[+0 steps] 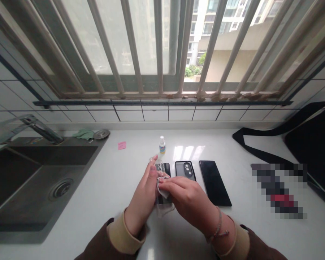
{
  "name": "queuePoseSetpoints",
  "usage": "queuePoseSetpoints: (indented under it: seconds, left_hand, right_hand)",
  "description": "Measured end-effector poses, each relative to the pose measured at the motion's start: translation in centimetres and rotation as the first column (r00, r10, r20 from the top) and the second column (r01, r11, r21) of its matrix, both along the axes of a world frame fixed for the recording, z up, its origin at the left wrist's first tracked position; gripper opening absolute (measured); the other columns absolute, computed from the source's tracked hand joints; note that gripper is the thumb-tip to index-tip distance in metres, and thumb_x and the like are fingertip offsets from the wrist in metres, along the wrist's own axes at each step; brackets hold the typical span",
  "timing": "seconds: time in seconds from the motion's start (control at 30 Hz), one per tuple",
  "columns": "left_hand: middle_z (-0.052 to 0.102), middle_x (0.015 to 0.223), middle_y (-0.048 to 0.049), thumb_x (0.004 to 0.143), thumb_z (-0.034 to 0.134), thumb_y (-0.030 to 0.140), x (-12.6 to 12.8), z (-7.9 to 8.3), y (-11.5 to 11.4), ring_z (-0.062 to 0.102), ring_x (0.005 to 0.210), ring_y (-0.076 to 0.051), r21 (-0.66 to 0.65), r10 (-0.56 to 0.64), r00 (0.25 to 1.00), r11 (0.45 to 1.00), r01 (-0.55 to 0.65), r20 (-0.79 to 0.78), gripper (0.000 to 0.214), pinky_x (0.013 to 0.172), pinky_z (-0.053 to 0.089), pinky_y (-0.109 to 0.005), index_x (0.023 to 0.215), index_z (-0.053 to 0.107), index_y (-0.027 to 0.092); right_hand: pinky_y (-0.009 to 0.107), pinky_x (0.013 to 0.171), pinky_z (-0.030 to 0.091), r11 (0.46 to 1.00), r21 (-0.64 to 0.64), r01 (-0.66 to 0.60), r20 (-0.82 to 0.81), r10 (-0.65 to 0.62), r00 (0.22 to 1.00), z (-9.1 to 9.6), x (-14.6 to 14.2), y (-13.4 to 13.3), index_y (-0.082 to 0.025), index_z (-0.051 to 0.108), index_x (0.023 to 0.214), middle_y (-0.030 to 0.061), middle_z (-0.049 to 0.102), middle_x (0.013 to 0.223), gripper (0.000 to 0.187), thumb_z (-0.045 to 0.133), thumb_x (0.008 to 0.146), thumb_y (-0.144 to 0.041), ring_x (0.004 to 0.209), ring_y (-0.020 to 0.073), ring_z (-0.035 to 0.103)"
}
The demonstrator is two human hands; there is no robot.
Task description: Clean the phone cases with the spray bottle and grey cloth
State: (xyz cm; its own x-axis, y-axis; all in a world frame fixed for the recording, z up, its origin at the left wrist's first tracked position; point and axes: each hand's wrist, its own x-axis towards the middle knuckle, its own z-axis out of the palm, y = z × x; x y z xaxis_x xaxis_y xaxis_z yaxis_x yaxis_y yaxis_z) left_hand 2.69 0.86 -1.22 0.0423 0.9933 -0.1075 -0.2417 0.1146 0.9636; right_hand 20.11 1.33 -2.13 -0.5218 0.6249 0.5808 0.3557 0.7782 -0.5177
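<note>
Phone in a clear case [162, 200]: long axis running away from the body, far end leaning slightly left toward the window, lens cluster at the far end. Position: mid-counter, mostly behind both hands, over a white countertop [111, 187]; contact with the surface impossible to tell.

Left hand [142, 195]: fingers curled around the case's left edge, gripping it. Right hand [188, 196]: fingers closed, pinching a small white cloth [162, 187] against the case. Woven bracelet [216, 227] on the right wrist; brown sleeves with beige cuffs [121, 233] at both wrists.

Just right of the case: black phone case or phone back [185, 170], camera cutouts at the far end, parallel and nearly touching the right hand. Next along: black smartphone [213, 182], dark face showing, slightly angled. Beyond the hands: small dropper bottle [162, 145], upright, white cap. Further left: pink sticky note [121, 145].

Left side: stainless steel sink [43, 187] with faucet [40, 128], green rag [83, 134], round metal drain cover [101, 134]. Right side: black bag [311, 141] with strap, plus one pixelated, unreadable object [277, 191]. Far edge: tiled wall [178, 115], barred window [157, 47].
</note>
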Motion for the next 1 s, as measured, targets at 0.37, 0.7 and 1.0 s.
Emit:
queuePoseSetpoints:
  seconds: [0.37, 0.7, 1.0]
  left_hand:
    - [0.071, 0.099, -0.0052, 0.105, 0.051, 0.072, -0.7, 1.0, 0.1, 0.07, 0.072, -0.019, 0.029, 0.196, 0.981, 0.98, -0.196, -0.01, 0.073, 0.069, 0.064, -0.036, 0.164, 0.04, 0.032]
    - [0.068, 0.097, -0.0058, 0.103, 0.056, 0.071, -0.5, 1.2, 0.0, 0.068, 0.077, -0.018, -0.066, 0.079, 0.997, 0.995, -0.077, 0.017, 0.074, 0.067, 0.057, -0.029, 0.164, 0.043, 0.031]
    - [0.071, 0.098, -0.0072, 0.102, 0.059, 0.07, -0.4, 0.9, -0.1, 0.066, 0.076, -0.018, -0.083, 0.003, 0.996, 0.997, 0.004, 0.091, 0.079, 0.069, 0.056, -0.03, 0.166, 0.04, 0.029]
  right_hand:
    - [0.034, 0.089, 0.065, 0.93, -0.271, -0.25, -0.08, 0.237, 0.968, 1.3, 0.0, -0.8, -0.024, 0.079, 0.119, 0.0054, 0.086, 0.106, 0.031, 0.059, 0.1, -0.009, 0.097, 0.022, 0.081]
    - [0.031, 0.081, 0.059, 0.657, -0.642, -0.396, -0.375, 0.182, 0.909, 2.0, -0.3, -0.6, -0.021, 0.084, 0.1, 0.0036, 0.083, 0.093, 0.015, 0.07, 0.1, -0.017, 0.084, 0.0168, 0.076]
    - [0.024, 0.069, 0.054, 0.167, -0.779, -0.604, -0.618, -0.047, 0.785, -0.7, -1.0, -0.5, -0.014, 0.077, 0.091, 0.0029, 0.074, 0.083, 0.039, 0.094, 0.083, -0.048, 0.07, 0.0107, 0.067]
